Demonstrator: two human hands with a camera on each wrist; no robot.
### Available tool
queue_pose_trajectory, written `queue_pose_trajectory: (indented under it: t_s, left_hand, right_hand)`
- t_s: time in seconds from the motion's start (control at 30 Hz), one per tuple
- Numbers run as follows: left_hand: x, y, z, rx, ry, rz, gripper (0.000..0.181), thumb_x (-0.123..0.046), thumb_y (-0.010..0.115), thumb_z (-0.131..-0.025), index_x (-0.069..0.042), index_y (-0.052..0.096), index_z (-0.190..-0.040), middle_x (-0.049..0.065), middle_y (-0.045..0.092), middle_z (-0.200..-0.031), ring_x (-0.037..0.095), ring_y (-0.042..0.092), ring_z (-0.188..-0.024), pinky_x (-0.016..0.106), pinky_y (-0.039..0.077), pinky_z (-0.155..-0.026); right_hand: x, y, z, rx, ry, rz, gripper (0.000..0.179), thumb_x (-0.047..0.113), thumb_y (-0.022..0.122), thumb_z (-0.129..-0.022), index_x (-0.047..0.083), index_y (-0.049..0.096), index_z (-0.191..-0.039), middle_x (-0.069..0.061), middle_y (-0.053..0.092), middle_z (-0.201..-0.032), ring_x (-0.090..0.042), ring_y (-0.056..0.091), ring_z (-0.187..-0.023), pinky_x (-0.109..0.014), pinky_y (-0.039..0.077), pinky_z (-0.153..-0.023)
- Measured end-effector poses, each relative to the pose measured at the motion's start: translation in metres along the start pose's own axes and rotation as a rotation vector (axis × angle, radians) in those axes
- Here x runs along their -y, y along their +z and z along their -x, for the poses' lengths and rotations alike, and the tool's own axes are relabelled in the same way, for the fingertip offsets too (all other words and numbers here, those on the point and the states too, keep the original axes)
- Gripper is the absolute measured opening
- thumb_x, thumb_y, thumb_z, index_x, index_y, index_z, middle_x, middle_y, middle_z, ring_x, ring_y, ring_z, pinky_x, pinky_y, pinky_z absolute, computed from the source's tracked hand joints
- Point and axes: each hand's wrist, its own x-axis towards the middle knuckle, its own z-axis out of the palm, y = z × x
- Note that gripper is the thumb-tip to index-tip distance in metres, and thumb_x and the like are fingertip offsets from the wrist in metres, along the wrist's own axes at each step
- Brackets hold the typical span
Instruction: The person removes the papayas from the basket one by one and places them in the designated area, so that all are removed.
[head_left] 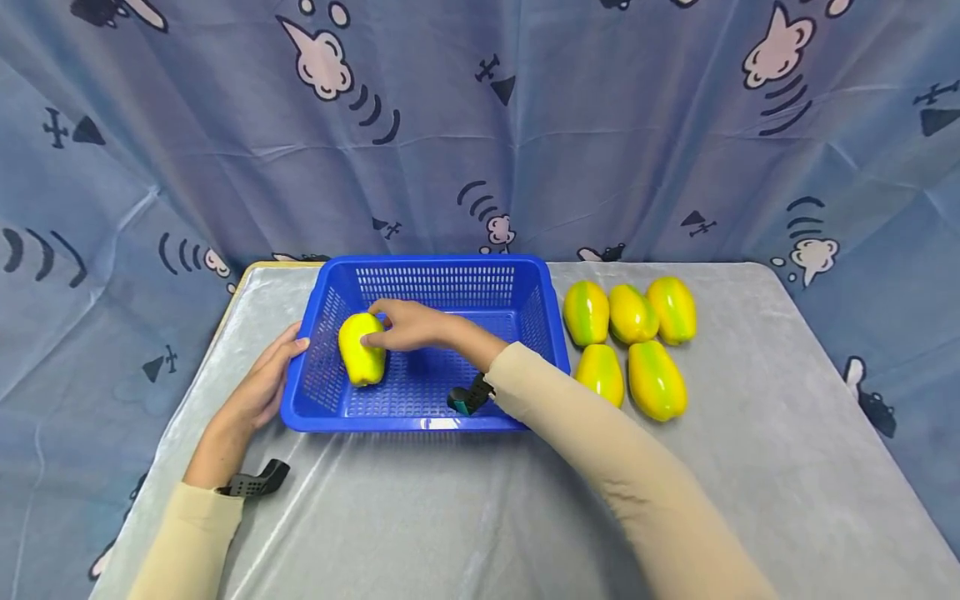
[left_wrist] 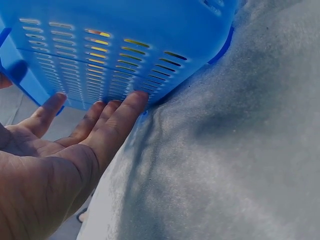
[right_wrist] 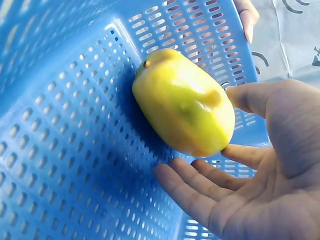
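Note:
A yellow-green papaya (head_left: 362, 350) is in the left part of a blue perforated plastic basket (head_left: 442, 423). My right hand (head_left: 412, 325) reaches in over the basket and pinches the fruit's end between thumb and a finger. In the right wrist view, the papaya (right_wrist: 182, 102) lies against those two fingertips, while the other fingers of the right hand (right_wrist: 250, 185) stretch out below it. My left hand (head_left: 266, 379) rests against the basket's left side, thumb at the rim. The left wrist view has the fingers of this left hand (left_wrist: 75, 155) fairly straight on the slotted outer wall.
Several more papayas (head_left: 657, 381) lie grouped on the table just right of the basket. A grey cloth (head_left: 780, 467) covers the table. Blue patterned curtains (head_left: 450, 125) hang behind it and at both sides.

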Motion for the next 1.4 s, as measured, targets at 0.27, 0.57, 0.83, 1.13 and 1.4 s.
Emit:
queue_pose_trajectory:
  t_s: [0.27, 0.57, 0.83, 1.13, 1.4]
  left_hand:
    - [-0.003, 0.000, 0.001, -0.001, 0.001, -0.004, 0.035, -0.022, 0.037, -0.114, -0.022, 0.041, -0.150, -0.006, 0.071, -0.122, 0.011, 0.073, -0.104, 0.030, 0.064, -0.086]
    - [-0.005, 0.002, -0.003, -0.007, -0.009, -0.008, 0.039, -0.024, 0.038, -0.114, -0.019, 0.037, -0.153, -0.005, 0.071, -0.122, 0.012, 0.073, -0.106, 0.031, 0.064, -0.087]
    - [-0.003, 0.002, -0.005, -0.002, -0.019, -0.002, 0.039, -0.022, 0.038, -0.114, -0.018, 0.037, -0.153, -0.005, 0.071, -0.122, 0.012, 0.074, -0.104, 0.031, 0.065, -0.087]
    - [-0.002, -0.001, -0.003, -0.026, -0.017, -0.014, 0.042, -0.023, 0.038, -0.114, -0.017, 0.036, -0.155, -0.006, 0.072, -0.122, 0.012, 0.073, -0.105, 0.031, 0.064, -0.088]
    - [-0.002, -0.003, -0.001, -0.014, -0.007, 0.003, 0.039, -0.022, 0.039, -0.114, -0.017, 0.039, -0.152, -0.004, 0.072, -0.120, 0.013, 0.073, -0.105, 0.032, 0.064, -0.088]
  right_hand:
    - [0.003, 0.004, -0.007, 0.028, -0.009, -0.049, 0.064, 0.035, 0.065, -0.104, 0.009, 0.041, -0.157, -0.013, 0.057, -0.149, -0.022, 0.057, -0.124, -0.031, 0.054, -0.102]
    - [0.005, 0.003, -0.005, 0.025, -0.024, -0.034, 0.069, 0.033, 0.068, -0.101, 0.008, 0.039, -0.159, -0.014, 0.058, -0.145, -0.024, 0.057, -0.121, -0.032, 0.054, -0.100]
    - [-0.001, 0.002, -0.003, 0.059, 0.031, -0.172, 0.078, 0.031, 0.069, -0.101, 0.007, 0.029, -0.163, -0.018, 0.052, -0.149, -0.024, 0.059, -0.116, -0.033, 0.064, -0.087]
    - [-0.001, -0.002, 0.000, 0.063, -0.004, -0.205, 0.067, 0.030, 0.071, -0.100, 0.008, 0.039, -0.155, -0.018, 0.054, -0.143, -0.024, 0.061, -0.113, -0.031, 0.064, -0.083]
    - [-0.001, -0.012, 0.010, 0.020, -0.005, -0.176, 0.063, 0.029, 0.071, -0.101, 0.010, 0.042, -0.154, -0.017, 0.056, -0.144, -0.027, 0.062, -0.117, -0.032, 0.063, -0.081]
